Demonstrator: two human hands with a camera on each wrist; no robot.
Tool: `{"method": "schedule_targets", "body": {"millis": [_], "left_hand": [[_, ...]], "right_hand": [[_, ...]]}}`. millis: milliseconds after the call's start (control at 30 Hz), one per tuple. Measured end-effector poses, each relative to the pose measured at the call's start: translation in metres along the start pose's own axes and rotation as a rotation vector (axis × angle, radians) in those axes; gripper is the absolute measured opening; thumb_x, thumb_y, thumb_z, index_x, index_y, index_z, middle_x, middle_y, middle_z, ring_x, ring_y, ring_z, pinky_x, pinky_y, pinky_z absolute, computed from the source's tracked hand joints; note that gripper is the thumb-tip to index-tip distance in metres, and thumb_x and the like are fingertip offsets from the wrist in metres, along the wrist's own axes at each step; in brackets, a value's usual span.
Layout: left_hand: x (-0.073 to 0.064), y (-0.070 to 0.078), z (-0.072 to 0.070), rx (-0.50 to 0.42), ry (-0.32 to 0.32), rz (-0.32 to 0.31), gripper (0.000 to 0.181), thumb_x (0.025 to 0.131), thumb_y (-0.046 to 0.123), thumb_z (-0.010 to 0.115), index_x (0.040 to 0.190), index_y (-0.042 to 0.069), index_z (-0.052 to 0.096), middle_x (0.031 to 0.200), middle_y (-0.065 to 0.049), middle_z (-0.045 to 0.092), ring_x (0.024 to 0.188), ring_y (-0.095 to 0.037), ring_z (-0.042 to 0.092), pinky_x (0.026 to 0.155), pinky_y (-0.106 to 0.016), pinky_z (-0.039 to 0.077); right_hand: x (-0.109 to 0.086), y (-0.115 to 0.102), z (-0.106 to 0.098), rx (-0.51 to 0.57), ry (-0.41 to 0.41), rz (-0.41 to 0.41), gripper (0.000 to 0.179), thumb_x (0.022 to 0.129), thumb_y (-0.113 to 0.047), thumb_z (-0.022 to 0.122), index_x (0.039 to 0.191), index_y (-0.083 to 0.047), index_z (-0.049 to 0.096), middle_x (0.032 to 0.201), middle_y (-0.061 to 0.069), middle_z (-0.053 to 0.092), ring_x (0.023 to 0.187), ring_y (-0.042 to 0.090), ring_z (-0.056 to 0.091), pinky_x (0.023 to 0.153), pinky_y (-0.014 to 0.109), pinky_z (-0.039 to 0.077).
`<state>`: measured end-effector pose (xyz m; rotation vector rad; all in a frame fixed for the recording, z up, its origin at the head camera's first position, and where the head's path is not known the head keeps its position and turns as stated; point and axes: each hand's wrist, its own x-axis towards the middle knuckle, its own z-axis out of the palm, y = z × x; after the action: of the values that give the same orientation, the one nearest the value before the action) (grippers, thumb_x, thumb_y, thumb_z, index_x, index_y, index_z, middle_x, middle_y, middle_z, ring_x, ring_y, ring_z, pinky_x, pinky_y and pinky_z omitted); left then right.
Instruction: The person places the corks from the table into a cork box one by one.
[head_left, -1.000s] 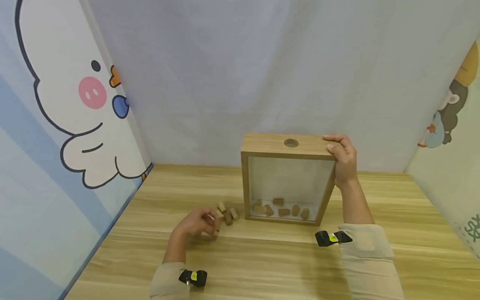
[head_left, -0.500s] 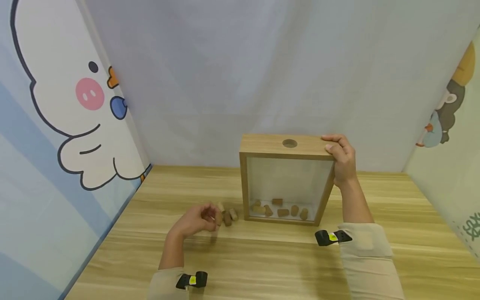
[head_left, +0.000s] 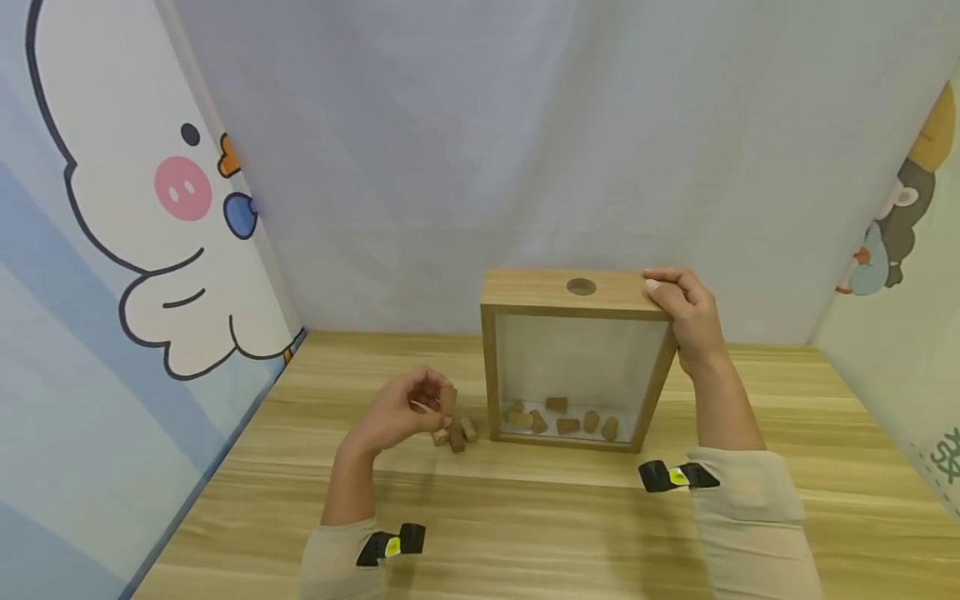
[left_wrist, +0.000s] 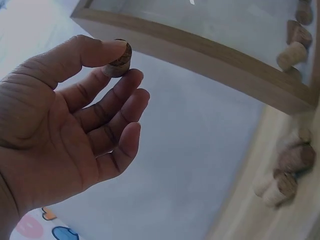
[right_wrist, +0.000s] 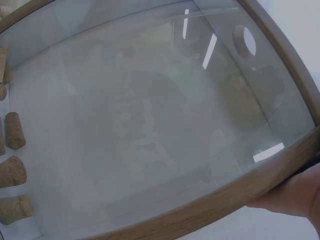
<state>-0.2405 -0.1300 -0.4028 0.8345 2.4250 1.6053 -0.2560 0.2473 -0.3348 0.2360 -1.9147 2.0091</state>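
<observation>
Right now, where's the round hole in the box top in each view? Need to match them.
Head: hole just right of picture centre, in the top of the box.
Left wrist: hole not in it; only part of the box shows.
Right wrist: hole at upper right.
Shared landmark: corks inside the box; below the hole in head, upper right in left wrist, left edge in right wrist.

The right wrist view crops the wooden box point(right_wrist: 225, 200) and the right hand point(right_wrist: 295, 197), seemingly part-hidden behind it.
</observation>
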Motion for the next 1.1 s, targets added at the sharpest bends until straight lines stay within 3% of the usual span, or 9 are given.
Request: {"method": "schedule_targets", "body": {"millis": [500, 667, 867, 1100], "left_hand": [[0.016, 0.054, -0.007, 0.037, 0.044, 0.075, 0.035, 0.079, -0.004, 0.067, 0.110, 0.002, 0.054, 0.094, -0.010, 0.055, 0.083, -0.024, 0.056, 0.071, -0.037, 0.048], [0.021, 0.067, -0.011, 0.014, 0.042, 0.053, 0.035, 0.080, -0.007, 0.063, 0.112, 0.000, 0.051, 0.097, -0.013, 0.054, 0.085, -0.026, 0.057, 0.073, -0.037, 0.048], [0.029, 0.082, -0.015, -0.098, 0.024, -0.030, 0.037, 0.079, -0.014, 0.058, 0.112, -0.003, 0.046, 0.101, -0.018, 0.053, 0.088, -0.029, 0.057, 0.072, -0.036, 0.049], [0.044, 0.099, -0.016, -0.106, 0.044, -0.009, 0.038, 0.076, -0.011, 0.068, 0.107, 0.000, 0.049, 0.096, -0.016, 0.053, 0.083, -0.029, 0.057, 0.073, -0.037, 0.049]], "right_hand": [[0.000, -0.003, 0.003, -0.032, 0.003, 0.027, 0.009, 0.091, -0.014, 0.057, 0.096, -0.021, 0.062, 0.108, -0.001, 0.048, 0.094, 0.016, 0.046, 0.079, 0.033, 0.037], [0.000, -0.003, 0.003, -0.035, -0.024, 0.044, 0.010, 0.092, -0.015, 0.056, 0.097, -0.020, 0.061, 0.109, 0.002, 0.046, 0.093, 0.019, 0.046, 0.077, 0.035, 0.039], [0.002, -0.003, 0.004, -0.002, -0.015, 0.037, 0.012, 0.090, -0.011, 0.055, 0.095, -0.021, 0.062, 0.107, 0.002, 0.047, 0.092, 0.019, 0.047, 0.076, 0.034, 0.039], [0.001, -0.002, 0.003, 0.017, -0.021, 0.043, 0.013, 0.090, -0.011, 0.055, 0.094, -0.022, 0.061, 0.109, 0.002, 0.046, 0.093, 0.020, 0.046, 0.076, 0.035, 0.038]]}}
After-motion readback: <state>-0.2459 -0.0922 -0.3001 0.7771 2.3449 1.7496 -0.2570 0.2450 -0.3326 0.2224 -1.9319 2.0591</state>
